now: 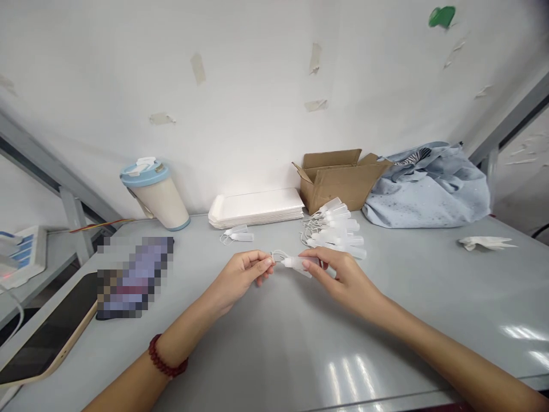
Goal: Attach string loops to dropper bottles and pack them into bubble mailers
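Note:
My right hand (332, 272) is closed on small translucent plastic bottles (294, 262) with narrow white necks; more than one seems to be in the grip, and the fingers hide part of them. Thin white cord loops (281, 254) run leftward from the necks. Their far end is pinched between the thumb and fingers of my left hand (251, 268). Just behind, a pile of similar bottles (338, 234) with cords lies on the grey table (266, 349). Two more small bottles (241, 236) lie apart, behind my left hand.
Against the wall stand a tilted-looking cup (160, 197) with a blue lid, a stack of white sheets or sleeves (261, 207), an open cardboard box (343, 186) and a light blue cloth bag (429, 191). A phone (54, 326) lies left, a crumpled tissue (486, 243) right.

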Motion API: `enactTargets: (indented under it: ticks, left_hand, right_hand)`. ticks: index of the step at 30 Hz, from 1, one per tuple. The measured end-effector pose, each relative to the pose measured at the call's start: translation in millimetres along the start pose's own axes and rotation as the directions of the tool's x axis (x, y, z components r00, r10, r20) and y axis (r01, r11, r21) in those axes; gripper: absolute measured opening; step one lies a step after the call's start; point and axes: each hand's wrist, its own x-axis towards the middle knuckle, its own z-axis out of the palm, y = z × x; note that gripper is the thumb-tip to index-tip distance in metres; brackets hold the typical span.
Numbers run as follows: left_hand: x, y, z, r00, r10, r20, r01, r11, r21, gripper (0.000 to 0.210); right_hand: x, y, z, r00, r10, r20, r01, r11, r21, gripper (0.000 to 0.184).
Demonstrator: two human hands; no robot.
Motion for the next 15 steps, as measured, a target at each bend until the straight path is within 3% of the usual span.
enactTargets:
  ticks: [6,15]
  left_hand:
    - [-1.1,1.5,-1.1,1.000,-0.026,0.011,0.027,0.995,-0.101,0.024]
    - [-1.2,-1.2,-0.4,0.999,-0.048,0.027,0.050,0.992,-0.113,0.025]
  right_hand:
    - [-0.5,0.0,0.1,1.000,-0.013,-0.002,0.013,1.000,0.017,0.023]
    - [-1.2,-0.7,1.5,1.000,-0.029,-0.009,0.029,1.000,0.004,0.022]
